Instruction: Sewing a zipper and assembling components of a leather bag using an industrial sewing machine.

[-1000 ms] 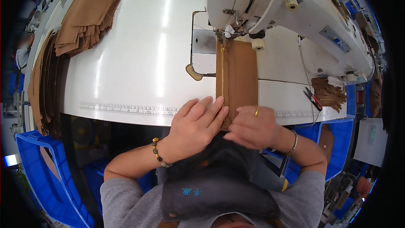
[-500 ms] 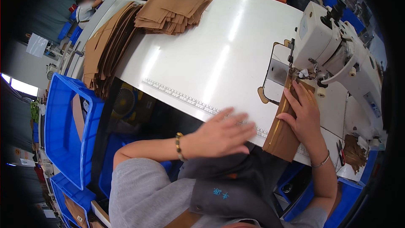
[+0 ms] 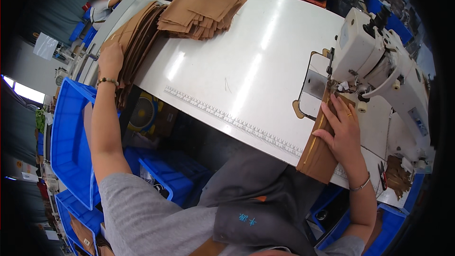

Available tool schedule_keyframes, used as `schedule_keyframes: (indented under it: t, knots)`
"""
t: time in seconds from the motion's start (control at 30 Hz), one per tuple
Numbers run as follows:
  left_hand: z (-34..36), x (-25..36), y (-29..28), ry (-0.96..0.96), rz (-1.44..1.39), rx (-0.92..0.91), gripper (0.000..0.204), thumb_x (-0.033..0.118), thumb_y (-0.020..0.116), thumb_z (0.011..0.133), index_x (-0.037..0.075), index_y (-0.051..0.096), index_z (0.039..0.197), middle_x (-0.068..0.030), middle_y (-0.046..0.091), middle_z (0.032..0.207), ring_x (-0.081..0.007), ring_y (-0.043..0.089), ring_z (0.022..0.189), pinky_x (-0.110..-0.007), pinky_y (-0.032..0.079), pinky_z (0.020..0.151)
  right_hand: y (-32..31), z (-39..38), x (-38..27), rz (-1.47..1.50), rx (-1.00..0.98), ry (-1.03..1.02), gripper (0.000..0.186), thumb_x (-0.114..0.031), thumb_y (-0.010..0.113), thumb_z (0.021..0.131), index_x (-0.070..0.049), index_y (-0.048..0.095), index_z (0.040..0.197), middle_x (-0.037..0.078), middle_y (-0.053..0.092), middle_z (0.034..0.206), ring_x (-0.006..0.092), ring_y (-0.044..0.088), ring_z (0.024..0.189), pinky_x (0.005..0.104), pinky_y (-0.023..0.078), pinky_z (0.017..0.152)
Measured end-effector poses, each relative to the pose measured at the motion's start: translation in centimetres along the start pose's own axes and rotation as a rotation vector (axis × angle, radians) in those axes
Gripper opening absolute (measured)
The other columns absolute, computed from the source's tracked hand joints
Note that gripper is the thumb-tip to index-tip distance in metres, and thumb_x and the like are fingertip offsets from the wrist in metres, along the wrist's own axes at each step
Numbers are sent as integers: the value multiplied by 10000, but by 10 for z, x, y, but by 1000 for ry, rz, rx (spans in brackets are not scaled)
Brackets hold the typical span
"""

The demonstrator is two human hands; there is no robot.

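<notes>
The sewing machine [image 3: 372, 50] stands on the right part of the surface [image 3: 204, 73]. From its needle end a fabric piece [image 3: 318, 159] runs toward the person, under the right hand [image 3: 342, 132]. Scissors [image 3: 382, 176] lie on the machine's near side, a small fabric pile [image 3: 398, 179] just beside them. Well left of the machine sit a folded stack [image 3: 137, 40], at the left hand [image 3: 111, 61], and a flat stack [image 3: 206, 7].

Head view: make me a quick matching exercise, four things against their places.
1. Left hand
2. Right hand
3. Snips
4. Fan

A. Below the tabletop
B. At the leftmost brown stack
C. Beside the small brown pieces, at right
D. Flat on the brown zippered piece

Pairs: 1-B, 2-D, 3-C, 4-A
</notes>
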State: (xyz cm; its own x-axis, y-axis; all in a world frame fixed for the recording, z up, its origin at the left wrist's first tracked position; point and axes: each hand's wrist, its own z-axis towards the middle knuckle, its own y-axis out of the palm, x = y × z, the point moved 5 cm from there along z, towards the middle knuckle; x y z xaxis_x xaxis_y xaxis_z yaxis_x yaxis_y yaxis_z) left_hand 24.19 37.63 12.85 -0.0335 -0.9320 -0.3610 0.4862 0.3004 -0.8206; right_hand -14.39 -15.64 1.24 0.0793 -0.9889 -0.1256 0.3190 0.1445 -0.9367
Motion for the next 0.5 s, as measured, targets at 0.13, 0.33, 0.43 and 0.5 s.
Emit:
schedule_keyframes:
  t: [0.13,0.33,0.43,0.5]
  knots:
    - [6,5,-7,28,-27,-25,480,426,515,1058,15,749,974,-230,752,946,-425,724,936,-533,569,830,-1,0,0,5,0,16,775,-604,723,823,-96,649,1403,186,555,1508,377,526,1389,576,370,1170]
    - [22,21,-7,101,78,-152,449,383,518,1033,13,766,969,-233,743,944,-427,709,929,-542,553,852,-2,0,0,-10,5,-2,769,-604,723,827,-97,652,1400,188,556,1509,375,534,1384,561,382,1156]
    - [27,16,-9,125,33,-240,356,303,565,982,8,762,1007,-233,751,977,-431,715,954,-527,564,884,-1,-1,0,-30,19,-19,766,-599,730,827,-95,653,1398,186,558,1509,375,533,1386,538,397,1131]
    - [29,10,-10,135,40,-234,339,288,568,981,12,762,1009,-229,751,978,-430,713,958,-529,562,890,-1,0,0,-24,9,-20,767,-598,734,825,-94,654,1398,184,558,1509,375,532,1387,528,402,1119]
